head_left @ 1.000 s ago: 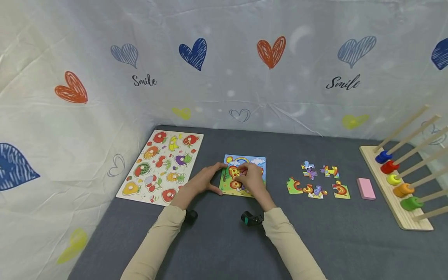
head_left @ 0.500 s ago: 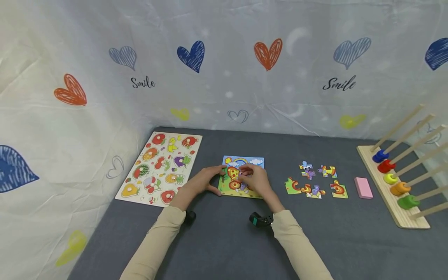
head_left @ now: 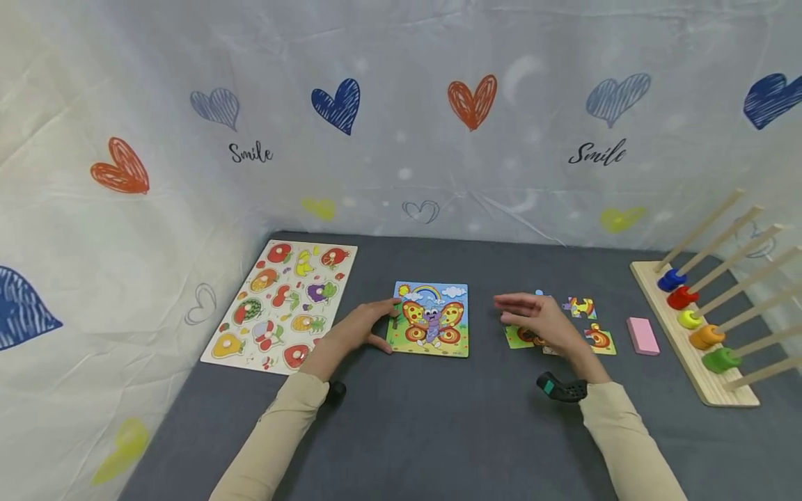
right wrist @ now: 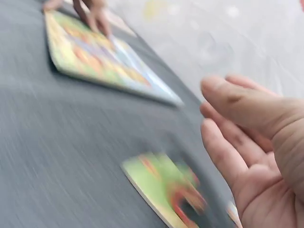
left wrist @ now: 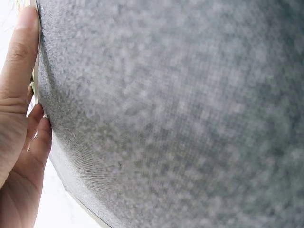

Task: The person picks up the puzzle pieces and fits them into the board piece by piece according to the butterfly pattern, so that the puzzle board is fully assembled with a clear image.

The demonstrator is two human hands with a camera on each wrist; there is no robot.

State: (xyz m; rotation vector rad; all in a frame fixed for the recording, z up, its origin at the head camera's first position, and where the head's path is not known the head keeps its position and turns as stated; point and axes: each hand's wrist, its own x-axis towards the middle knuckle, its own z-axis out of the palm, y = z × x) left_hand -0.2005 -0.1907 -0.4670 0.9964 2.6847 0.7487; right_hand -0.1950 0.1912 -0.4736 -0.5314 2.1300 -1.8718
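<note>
A square butterfly puzzle board (head_left: 432,320) lies flat on the dark cloth in the middle. My left hand (head_left: 365,327) rests at its left side, fingertips and thumb touching the edge; in the left wrist view the thumb (left wrist: 20,59) and two fingers lie along that thin edge. My right hand (head_left: 539,320) hovers over the loose puzzle pieces right of the board, fingers extended and holding nothing. It partly hides several pieces, among them a green one (head_left: 517,338). Beyond it lie a yellow-orange piece (head_left: 583,307) and a red-and-yellow piece (head_left: 601,339).
A fruit peg board (head_left: 285,306) lies at the left, beside the left forearm. On the right are a pink block (head_left: 642,336) and a wooden bead rack (head_left: 702,348) with upright rods and coloured rings. A printed curtain (head_left: 376,153) hangs behind the table.
My right hand has left the butterfly board and moved right, over the loose pieces. The butterfly picture is now uncovered. My left hand has stayed at the board's edge.
</note>
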